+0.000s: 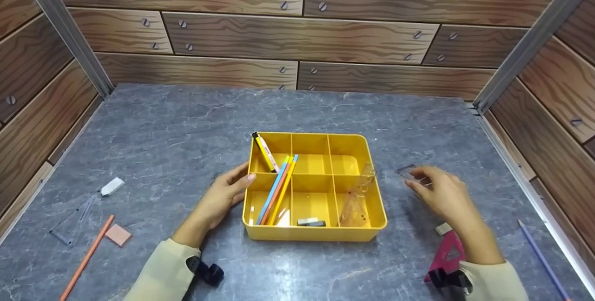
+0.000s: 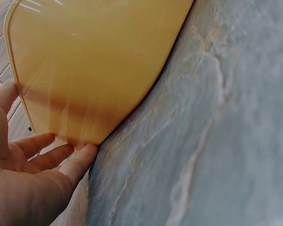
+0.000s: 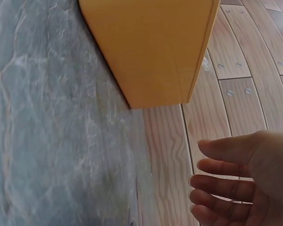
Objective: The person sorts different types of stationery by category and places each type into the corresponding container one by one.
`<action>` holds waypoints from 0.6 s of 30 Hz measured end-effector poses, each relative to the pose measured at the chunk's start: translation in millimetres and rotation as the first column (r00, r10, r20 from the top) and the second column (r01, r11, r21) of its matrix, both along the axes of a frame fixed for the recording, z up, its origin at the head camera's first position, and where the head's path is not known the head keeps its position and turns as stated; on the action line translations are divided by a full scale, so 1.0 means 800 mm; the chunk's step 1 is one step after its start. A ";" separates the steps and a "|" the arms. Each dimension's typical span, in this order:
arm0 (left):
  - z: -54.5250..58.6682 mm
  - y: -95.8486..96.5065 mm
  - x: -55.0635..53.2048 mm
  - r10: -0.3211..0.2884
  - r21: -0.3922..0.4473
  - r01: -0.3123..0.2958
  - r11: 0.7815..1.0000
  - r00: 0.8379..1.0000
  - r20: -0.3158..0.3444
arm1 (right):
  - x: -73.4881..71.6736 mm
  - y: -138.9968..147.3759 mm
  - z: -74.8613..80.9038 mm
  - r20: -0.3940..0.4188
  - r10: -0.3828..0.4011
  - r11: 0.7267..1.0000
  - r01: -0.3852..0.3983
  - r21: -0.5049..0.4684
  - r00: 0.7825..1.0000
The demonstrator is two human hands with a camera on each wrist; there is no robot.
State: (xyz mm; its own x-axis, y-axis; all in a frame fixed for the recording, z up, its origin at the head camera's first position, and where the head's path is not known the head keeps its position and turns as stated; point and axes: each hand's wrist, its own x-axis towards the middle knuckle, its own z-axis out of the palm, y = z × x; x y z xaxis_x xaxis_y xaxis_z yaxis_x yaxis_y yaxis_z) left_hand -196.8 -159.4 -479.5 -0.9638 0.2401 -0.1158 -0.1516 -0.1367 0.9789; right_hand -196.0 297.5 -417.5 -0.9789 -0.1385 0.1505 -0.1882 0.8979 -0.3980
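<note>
My left hand point(image 1: 225, 194) holds the left side of a yellow six-compartment organizer tray point(image 1: 316, 233). Its thumb hooks over the rim while the fingertips press the outer wall, low near the table in the left wrist view. My right hand point(image 1: 439, 194) hovers to the right of the tray, fingers loosely bent and nothing between them in the right wrist view. Just beyond its fingertips in the head view shows a small clear, dark-edged piece point(image 1: 404, 169). Inside the tray are colored pencils point(image 1: 279, 194), markers point(image 1: 266, 154), erasers point(image 1: 311, 222) and a clear ruler-like piece point(image 1: 357, 201).
On the left lie a white eraser point(image 1: 112, 186), a clear set square point(image 1: 60, 237), an orange pencil point(image 1: 88, 254) and a pink eraser point(image 1: 118, 235). Right of the tray are a pink set square point(image 1: 441, 252), a pale eraser point(image 1: 443, 229) and a purple pencil point(image 1: 541, 254). Wood-patterned walls surround the table.
</note>
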 end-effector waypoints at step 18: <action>-0.001 -0.002 0.000 -0.015 -0.006 0.015 1.000 1.000 0.000 | -0.010 0.026 -0.017 0.015 0.068 0.994 -0.069 0.083 0.998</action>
State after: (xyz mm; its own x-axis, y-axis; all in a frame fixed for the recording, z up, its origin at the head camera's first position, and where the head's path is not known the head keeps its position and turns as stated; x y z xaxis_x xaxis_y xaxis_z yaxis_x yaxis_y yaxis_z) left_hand -197.1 -160.7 -480.5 -0.9601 0.2542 -0.1169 -0.1533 -0.1285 0.9798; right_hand -204.4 318.0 -431.2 -0.9683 -0.2169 0.1234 -0.2460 0.9131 -0.3252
